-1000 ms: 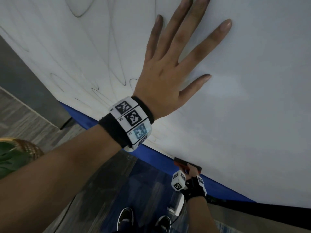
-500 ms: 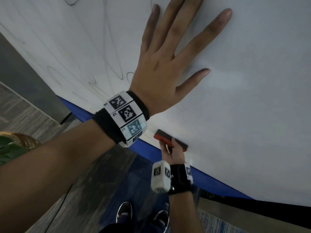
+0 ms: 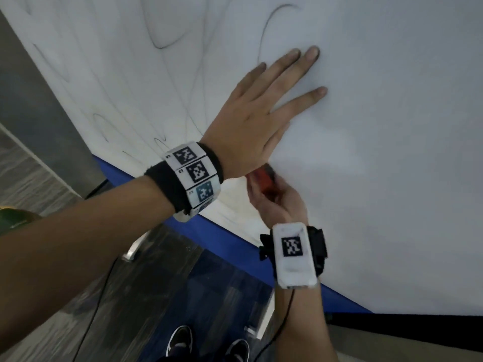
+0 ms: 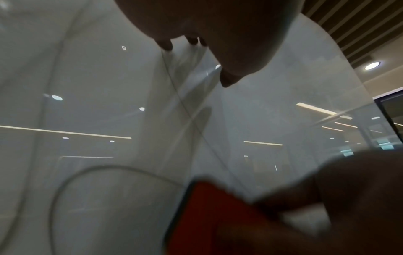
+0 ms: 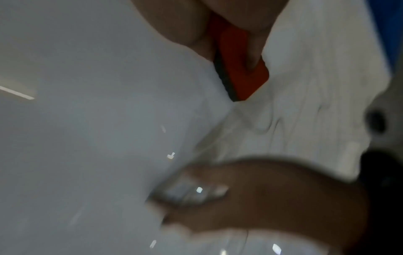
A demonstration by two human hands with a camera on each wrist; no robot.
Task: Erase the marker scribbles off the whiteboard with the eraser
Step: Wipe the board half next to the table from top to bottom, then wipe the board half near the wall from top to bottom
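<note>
The whiteboard (image 3: 392,178) fills most of the head view, with thin dark marker scribbles (image 3: 167,43) over its left part. My left hand (image 3: 261,111) lies flat on the board, fingers straight and spread. Just below its wrist my right hand (image 3: 277,199) grips the red eraser (image 3: 262,180) and holds it against the board. The right wrist view shows the red eraser (image 5: 240,69) with its dark felt edge on the board, fingers (image 5: 254,50) wrapped round it. In the left wrist view the eraser (image 4: 207,215) is a red blur at the bottom.
A blue frame strip (image 3: 222,236) runs along the board's lower edge. Below it are a dark floor, my shoes (image 3: 180,340) and a thin cable (image 3: 99,296). A grey wall panel (image 3: 39,100) stands left of the board. A green plant in a basket (image 3: 13,218) sits at the left edge.
My right hand has carried the eraser up from the board's bottom edge to just under my left wrist. The left hand stays flat on the board; the view has shifted.
</note>
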